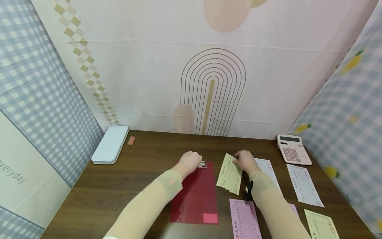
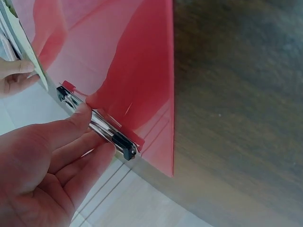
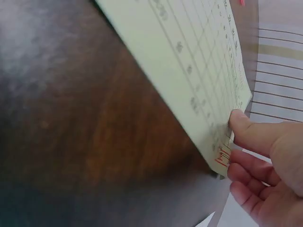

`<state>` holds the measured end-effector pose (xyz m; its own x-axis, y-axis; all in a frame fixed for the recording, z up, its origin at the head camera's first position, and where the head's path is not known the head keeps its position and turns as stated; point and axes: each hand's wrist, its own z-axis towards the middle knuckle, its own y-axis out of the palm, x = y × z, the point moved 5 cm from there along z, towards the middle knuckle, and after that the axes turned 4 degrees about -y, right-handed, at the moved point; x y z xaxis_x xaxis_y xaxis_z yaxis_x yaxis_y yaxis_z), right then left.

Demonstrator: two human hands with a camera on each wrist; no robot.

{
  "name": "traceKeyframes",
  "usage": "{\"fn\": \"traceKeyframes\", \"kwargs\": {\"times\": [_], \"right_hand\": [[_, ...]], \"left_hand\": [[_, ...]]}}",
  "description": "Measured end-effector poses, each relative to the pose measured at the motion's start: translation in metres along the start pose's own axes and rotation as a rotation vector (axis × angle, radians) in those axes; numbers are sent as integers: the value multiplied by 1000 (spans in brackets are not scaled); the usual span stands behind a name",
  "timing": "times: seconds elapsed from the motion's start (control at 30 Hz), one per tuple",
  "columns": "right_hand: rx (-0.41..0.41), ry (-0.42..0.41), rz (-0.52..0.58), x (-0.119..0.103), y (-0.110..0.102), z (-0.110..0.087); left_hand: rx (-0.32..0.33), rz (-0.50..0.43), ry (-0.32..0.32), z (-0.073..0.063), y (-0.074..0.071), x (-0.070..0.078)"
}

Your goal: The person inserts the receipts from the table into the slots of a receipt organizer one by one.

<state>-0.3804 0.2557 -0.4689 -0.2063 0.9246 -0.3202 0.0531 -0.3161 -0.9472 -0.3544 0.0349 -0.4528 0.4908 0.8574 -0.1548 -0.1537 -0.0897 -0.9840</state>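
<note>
A translucent red clipboard (image 1: 195, 199) lies on the dark wooden table. My left hand (image 1: 189, 162) is at its far edge. In the left wrist view, thumb and fingers pinch the metal clip (image 2: 102, 124) with black ends. My right hand (image 1: 245, 160) pinches a pale yellow printed form (image 1: 230, 176) by its upper right corner, just right of the clipboard. Red handwriting (image 3: 222, 155) shows on that corner in the right wrist view. Below this form is a pink printed form (image 1: 244, 217). A white form (image 1: 267, 171) is partly hidden behind the right forearm.
At the far right sits a pink calculator (image 1: 293, 151), with another white form (image 1: 305, 186) below it and a second yellow form (image 1: 321, 225) nearer. A pale flat case (image 1: 110, 145) and a small orange-brown block (image 1: 131, 141) stand at the back left. Patterned cloth (image 1: 143, 83) bounds the table.
</note>
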Motion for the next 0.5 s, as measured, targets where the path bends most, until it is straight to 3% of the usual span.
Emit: {"fn": "traceKeyframes", "kwargs": {"times": [0.33,0.4,0.5], "right_hand": [[14,30,32,7,-1,0],[4,43,65,8,1,0],[-9,71,124,11,3,1]], "left_hand": [[-7,5,0,2,0,-1],[25,8,13,7,10,-2],[20,14,16,8,13,-3]]}}
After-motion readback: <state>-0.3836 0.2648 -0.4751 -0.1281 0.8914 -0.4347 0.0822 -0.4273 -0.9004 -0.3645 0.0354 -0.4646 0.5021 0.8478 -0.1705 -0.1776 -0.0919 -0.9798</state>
